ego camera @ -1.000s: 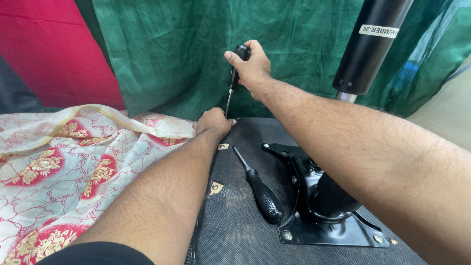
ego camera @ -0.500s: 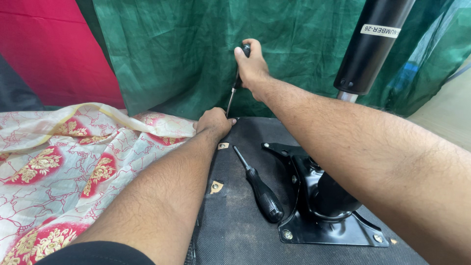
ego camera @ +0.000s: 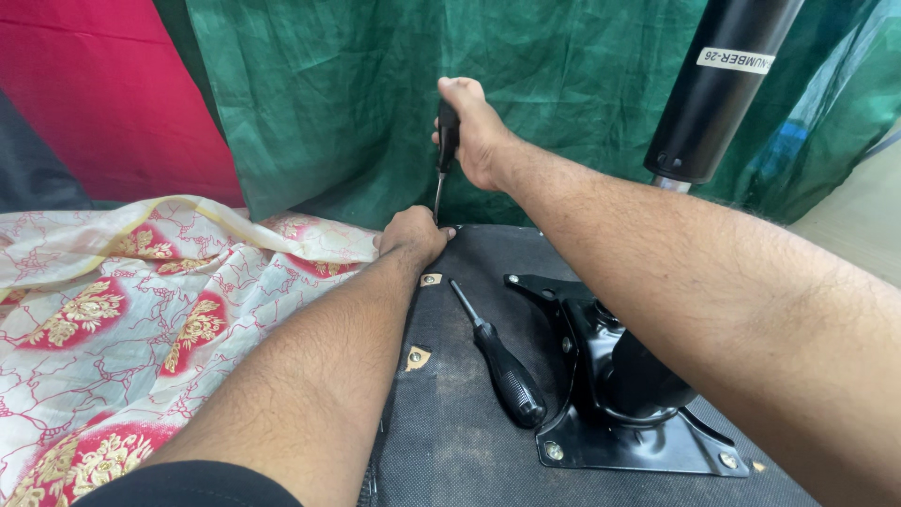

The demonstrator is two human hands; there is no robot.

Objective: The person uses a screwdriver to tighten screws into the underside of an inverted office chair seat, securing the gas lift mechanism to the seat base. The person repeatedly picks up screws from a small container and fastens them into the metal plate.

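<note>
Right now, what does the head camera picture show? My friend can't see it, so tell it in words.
The right hand grips an upright screwdriver whose tip meets a black fabric-covered board, while the left hand steadies the tip. A second screwdriver lies on the board beside a black metal bracket. Flowered cloth lies to the left, green cloth behind.

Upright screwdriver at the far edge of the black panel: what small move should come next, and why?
Probably a firm twist of the handle. The right hand grips the upright screwdriver from above, while the left hand steadies its tip on the black panel.
</note>
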